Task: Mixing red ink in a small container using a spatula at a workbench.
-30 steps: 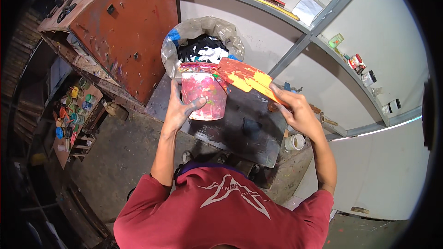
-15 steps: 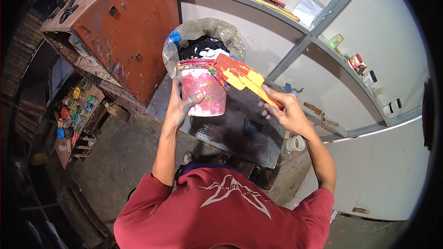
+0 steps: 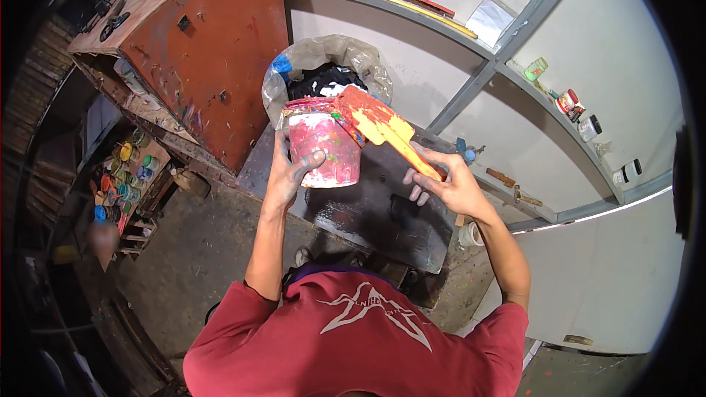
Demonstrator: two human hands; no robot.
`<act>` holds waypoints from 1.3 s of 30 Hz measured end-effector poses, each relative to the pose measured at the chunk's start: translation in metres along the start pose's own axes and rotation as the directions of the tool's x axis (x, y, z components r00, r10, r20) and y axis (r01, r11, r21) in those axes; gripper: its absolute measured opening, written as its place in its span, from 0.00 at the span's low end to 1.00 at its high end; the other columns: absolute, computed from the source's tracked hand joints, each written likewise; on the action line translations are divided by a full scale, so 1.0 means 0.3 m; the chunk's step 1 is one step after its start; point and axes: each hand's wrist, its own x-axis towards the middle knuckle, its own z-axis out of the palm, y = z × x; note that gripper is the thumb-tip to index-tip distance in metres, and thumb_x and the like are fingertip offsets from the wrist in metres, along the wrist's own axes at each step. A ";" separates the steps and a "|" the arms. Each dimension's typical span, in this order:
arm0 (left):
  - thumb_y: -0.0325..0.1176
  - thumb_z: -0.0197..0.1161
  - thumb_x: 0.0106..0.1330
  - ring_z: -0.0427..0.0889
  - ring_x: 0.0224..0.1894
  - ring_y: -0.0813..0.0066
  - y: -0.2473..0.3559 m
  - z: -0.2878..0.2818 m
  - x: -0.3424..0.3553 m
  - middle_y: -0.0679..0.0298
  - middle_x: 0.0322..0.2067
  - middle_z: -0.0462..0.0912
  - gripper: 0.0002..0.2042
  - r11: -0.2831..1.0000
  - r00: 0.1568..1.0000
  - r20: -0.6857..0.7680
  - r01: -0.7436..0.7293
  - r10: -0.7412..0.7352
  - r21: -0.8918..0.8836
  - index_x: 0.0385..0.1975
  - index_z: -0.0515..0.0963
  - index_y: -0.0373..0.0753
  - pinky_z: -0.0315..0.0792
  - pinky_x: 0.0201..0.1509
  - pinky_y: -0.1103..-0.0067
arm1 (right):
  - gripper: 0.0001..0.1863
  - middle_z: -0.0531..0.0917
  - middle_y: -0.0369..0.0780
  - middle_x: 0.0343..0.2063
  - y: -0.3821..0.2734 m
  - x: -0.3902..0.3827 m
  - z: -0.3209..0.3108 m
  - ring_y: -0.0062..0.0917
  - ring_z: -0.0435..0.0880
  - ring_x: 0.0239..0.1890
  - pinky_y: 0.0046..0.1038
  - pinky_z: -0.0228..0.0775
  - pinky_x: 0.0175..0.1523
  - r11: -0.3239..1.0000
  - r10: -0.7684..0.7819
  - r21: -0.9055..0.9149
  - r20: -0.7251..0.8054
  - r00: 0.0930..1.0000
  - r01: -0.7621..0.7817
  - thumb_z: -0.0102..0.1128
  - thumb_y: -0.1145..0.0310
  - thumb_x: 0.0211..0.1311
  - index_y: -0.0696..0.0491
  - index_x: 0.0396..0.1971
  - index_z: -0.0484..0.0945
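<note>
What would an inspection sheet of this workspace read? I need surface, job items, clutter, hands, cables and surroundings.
Surface: dark tabletop, stained and smeared pale.
Job items: pink-and-white bucket, paint-smeared, held upright; yellow scraper, blade smeared red, at the bucket's rim.
Clutter: plastic bag of black and white scraps beyond the bucket; jars on a wall ledge; white tub beside the table.
Hands: left hand holds the bucket's side; right hand grips the scraper's handle.
Cables: nothing seen clearly.
Surroundings: rust-red cabinet at left, pale wall at right, stained floor below.
</note>
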 end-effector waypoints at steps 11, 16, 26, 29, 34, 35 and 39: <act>0.31 0.83 0.51 0.82 0.53 0.65 -0.020 0.037 0.010 0.49 0.52 0.76 0.39 0.986 0.992 -0.031 -0.114 0.119 0.122 0.56 0.59 0.32 0.79 0.59 0.69 | 0.30 0.85 0.43 0.36 -0.061 -0.034 0.010 0.25 0.87 0.31 0.27 0.83 0.35 0.988 0.005 0.153 -0.006 1.000 -0.004 0.56 0.79 0.71 0.59 0.72 0.63; 0.32 0.83 0.51 0.83 0.51 0.65 0.004 0.047 -0.003 0.49 0.50 0.78 0.40 0.992 0.997 -0.037 -0.067 0.071 0.102 0.56 0.59 0.32 0.79 0.58 0.69 | 0.29 0.86 0.43 0.36 -0.051 -0.059 -0.041 0.24 0.87 0.31 0.27 0.83 0.34 0.981 -0.068 -0.190 -0.136 0.988 0.041 0.57 0.80 0.70 0.57 0.70 0.67; 0.30 0.80 0.52 0.80 0.54 0.68 0.035 0.045 -0.004 0.52 0.51 0.77 0.36 0.982 0.996 -0.017 -0.081 0.085 0.171 0.56 0.61 0.34 0.75 0.62 0.70 | 0.27 0.89 0.45 0.36 -0.124 -0.106 -0.094 0.25 0.86 0.31 0.27 0.80 0.38 0.880 -0.037 -0.475 -0.066 0.997 0.001 0.59 0.82 0.67 0.59 0.66 0.72; 0.29 0.80 0.52 0.80 0.54 0.69 0.029 0.048 -0.001 0.52 0.51 0.77 0.36 0.980 0.996 -0.015 -0.082 0.086 0.179 0.56 0.61 0.34 0.74 0.62 0.70 | 0.27 0.88 0.50 0.37 -0.113 -0.104 -0.103 0.28 0.87 0.33 0.28 0.79 0.41 0.865 -0.070 -0.501 -0.064 0.995 0.029 0.60 0.82 0.66 0.60 0.65 0.72; 0.36 0.86 0.46 0.85 0.52 0.64 0.032 0.057 0.004 0.46 0.51 0.82 0.45 0.924 0.990 -0.016 -0.126 0.142 0.361 0.58 0.59 0.31 0.78 0.60 0.68 | 0.28 0.85 0.55 0.35 -0.106 -0.114 -0.120 0.36 0.87 0.32 0.33 0.78 0.41 0.779 -0.220 -0.608 -0.031 0.975 0.156 0.58 0.86 0.62 0.60 0.64 0.73; 0.36 0.86 0.46 0.85 0.52 0.64 0.035 0.055 0.002 0.46 0.51 0.82 0.45 0.924 0.990 -0.018 -0.126 0.142 0.362 0.58 0.59 0.31 0.78 0.60 0.68 | 0.28 0.85 0.56 0.36 -0.101 -0.112 -0.121 0.36 0.88 0.33 0.33 0.78 0.41 0.727 -0.288 -0.653 -0.009 0.958 0.212 0.58 0.86 0.61 0.61 0.63 0.74; 0.36 0.85 0.46 0.85 0.52 0.63 0.041 0.054 0.002 0.46 0.51 0.82 0.45 0.918 0.988 -0.016 -0.138 0.155 0.371 0.59 0.59 0.32 0.77 0.60 0.68 | 0.27 0.86 0.54 0.40 -0.136 -0.111 -0.114 0.31 0.87 0.34 0.29 0.77 0.43 0.826 -0.122 -0.558 -0.037 0.992 0.081 0.60 0.83 0.64 0.60 0.64 0.73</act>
